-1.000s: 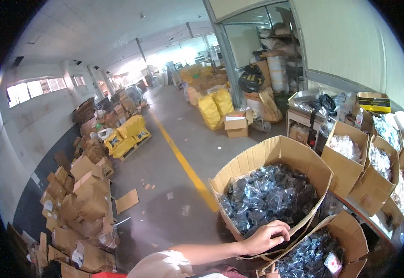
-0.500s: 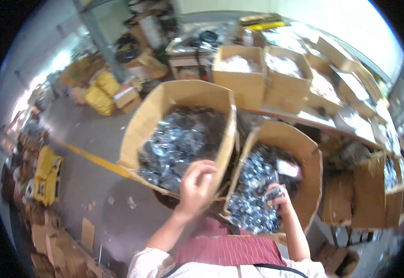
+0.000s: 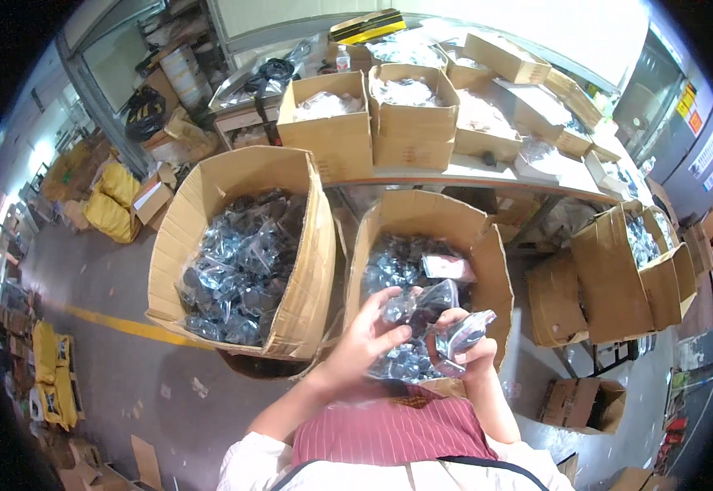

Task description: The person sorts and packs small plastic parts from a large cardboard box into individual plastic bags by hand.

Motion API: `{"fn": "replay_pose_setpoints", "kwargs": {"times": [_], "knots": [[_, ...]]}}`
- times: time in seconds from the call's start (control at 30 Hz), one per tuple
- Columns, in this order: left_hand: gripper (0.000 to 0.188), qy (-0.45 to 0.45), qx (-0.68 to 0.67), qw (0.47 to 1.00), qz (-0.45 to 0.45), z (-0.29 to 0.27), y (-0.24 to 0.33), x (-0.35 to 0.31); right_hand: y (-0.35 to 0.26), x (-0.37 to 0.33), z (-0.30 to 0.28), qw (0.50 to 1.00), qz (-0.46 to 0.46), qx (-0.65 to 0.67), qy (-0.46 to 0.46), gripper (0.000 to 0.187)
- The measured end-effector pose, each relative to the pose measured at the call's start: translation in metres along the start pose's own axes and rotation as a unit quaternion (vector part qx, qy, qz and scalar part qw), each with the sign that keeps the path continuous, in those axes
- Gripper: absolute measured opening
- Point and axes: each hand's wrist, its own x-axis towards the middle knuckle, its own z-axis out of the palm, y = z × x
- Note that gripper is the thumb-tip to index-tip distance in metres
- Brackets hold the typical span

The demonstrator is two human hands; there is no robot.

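Above the right-hand cardboard box [image 3: 434,211], both my hands hold clear plastic packets with dark contents I cannot make out. My left hand [image 3: 368,334] has its thumb and fingers closed on one clear packet [image 3: 431,301], over the box's near part. Beside it, my right hand [image 3: 472,357] grips another shiny clear packet [image 3: 464,334], tilted up to the right. Below them lie several similar packets [image 3: 391,260], and a pale pinkish packet [image 3: 448,268] rests on top. To the left, a larger cardboard box [image 3: 317,270] is full of dark items in clear bags [image 3: 246,266].
Behind the boxes runs a long table [image 3: 422,173] bearing several open cartons [image 3: 323,139] and a bottle [image 3: 343,60]. More cartons [image 3: 622,282] stand at the right. Yellow sacks [image 3: 115,200] and a yellow floor line [image 3: 127,325] are on the left.
My left hand has moved right, from the left box's near edge to the right box, and now holds a packet. My right hand has lifted its packet toward me. The view has turned right.
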Motion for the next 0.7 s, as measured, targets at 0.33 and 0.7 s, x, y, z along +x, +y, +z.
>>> {"fn": "replay_pose_setpoints", "kwargs": {"times": [0.33,0.7], "knots": [[0.043,0.056,-0.053,0.997,-0.010,-0.005,0.002,-0.001,-0.025,0.001,0.010,0.996,0.015,-0.073,0.050,0.073],[0.079,-0.082,-0.494,0.847,0.178,-0.055,0.034,0.002,-0.028,0.012,0.011,0.987,0.053,-0.103,0.113,0.050]]}}
